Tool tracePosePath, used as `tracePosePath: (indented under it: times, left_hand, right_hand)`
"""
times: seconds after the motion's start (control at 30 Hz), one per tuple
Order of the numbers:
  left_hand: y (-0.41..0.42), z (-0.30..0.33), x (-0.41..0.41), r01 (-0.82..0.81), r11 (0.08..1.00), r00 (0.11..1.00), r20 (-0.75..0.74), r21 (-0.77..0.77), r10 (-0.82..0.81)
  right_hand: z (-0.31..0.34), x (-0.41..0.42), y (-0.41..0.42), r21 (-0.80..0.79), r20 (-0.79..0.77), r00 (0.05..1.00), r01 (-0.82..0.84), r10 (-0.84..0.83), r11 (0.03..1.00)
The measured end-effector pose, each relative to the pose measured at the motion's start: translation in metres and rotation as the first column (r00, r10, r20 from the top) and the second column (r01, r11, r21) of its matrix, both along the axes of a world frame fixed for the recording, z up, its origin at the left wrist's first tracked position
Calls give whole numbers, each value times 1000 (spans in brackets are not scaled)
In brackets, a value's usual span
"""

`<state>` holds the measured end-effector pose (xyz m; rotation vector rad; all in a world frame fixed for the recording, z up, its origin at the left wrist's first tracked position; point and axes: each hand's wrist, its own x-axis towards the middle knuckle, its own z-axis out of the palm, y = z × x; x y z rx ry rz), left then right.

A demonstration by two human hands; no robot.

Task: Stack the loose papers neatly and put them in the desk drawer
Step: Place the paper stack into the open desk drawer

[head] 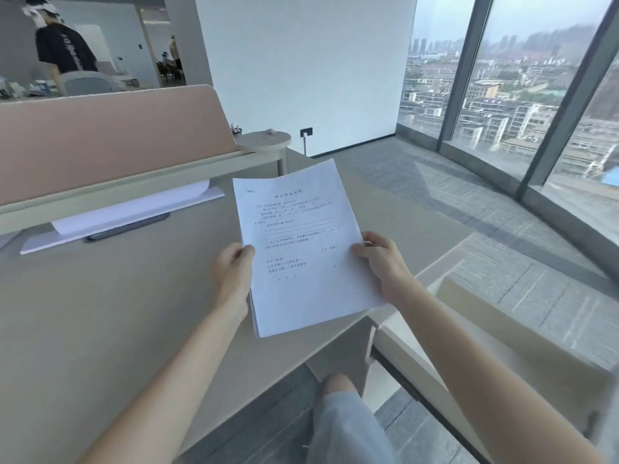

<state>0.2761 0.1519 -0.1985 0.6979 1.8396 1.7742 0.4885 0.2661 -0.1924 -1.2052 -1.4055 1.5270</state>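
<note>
Both hands gripped the stack of papers above the desk: left hand and right hand fingers closed on its side edges.

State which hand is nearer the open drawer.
Right. The right hand grips the paper stack's edge just above the open drawer; the left hand holds the opposite edge, over the desk.
</note>
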Motion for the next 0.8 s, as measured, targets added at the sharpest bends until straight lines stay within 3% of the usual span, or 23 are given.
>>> tracePosePath:
  times: [0.37, 0.67, 0.8]
  left_hand:
    - [28, -23, 180, 248, 969, 967, -62, -15, -248]
    - [42, -41, 311, 430, 902, 893, -134, -24, -430]
    - [45, -55, 344, 460, 874, 851, -203, -154, -484]
  right_hand:
    - [-23, 204, -8, 0, 55, 976, 210, -210, 978]
    - [-40, 350, -16, 26, 186, 917, 354, -352, 935]
    - [-48, 386, -12, 23, 234, 907, 355, -350, 935]
